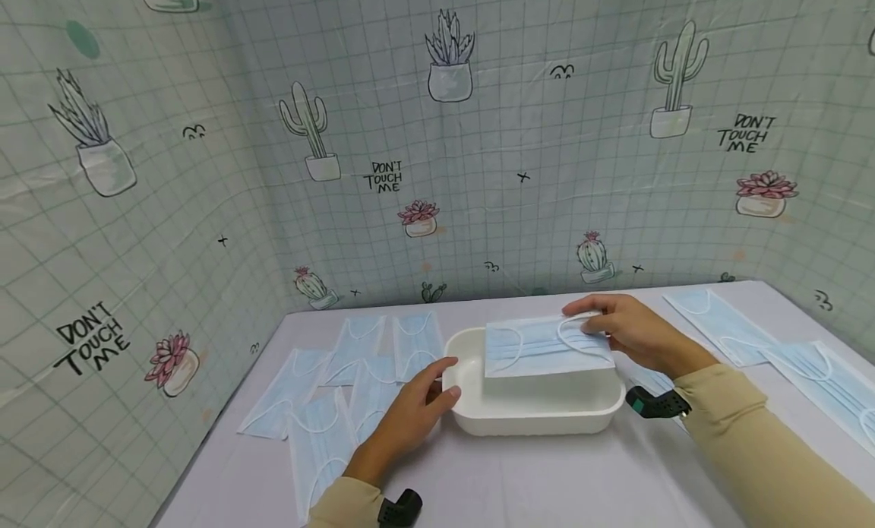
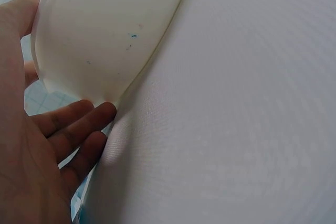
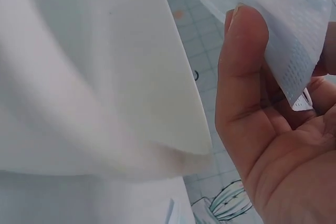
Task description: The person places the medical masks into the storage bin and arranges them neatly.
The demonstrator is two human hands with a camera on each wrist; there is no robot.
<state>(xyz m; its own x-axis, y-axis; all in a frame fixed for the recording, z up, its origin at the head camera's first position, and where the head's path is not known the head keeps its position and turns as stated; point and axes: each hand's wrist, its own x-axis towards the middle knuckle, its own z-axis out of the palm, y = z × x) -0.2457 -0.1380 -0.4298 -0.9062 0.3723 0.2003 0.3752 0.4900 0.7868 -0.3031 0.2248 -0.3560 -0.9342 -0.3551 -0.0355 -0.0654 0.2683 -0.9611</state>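
Note:
A light-blue pleated face mask (image 1: pixel 540 349) with white ear loops hangs above a white plastic basin (image 1: pixel 533 423). My right hand (image 1: pixel 632 330) pinches the mask by its far right end, between thumb and fingers. In the right wrist view the mask (image 3: pixel 294 40) passes between the thumb and the curled fingers, beside the basin (image 3: pixel 142 77). My left hand (image 1: pixel 410 410) grips the basin's left end at the rim. From the left wrist, thumb and index finger reach over the rim, while the other fingers (image 2: pixel 79 129) lie below, near the foot of the basin (image 2: pixel 105 30).
Several face masks (image 1: pixel 317 429) lie spread on the white table (image 1: pixel 492 482) left of the basin. More masks (image 1: pixel 813 368) lie along the right side, one partly under the right forearm. A cactus-print curtain (image 1: pixel 478 148) hangs behind and at both sides.

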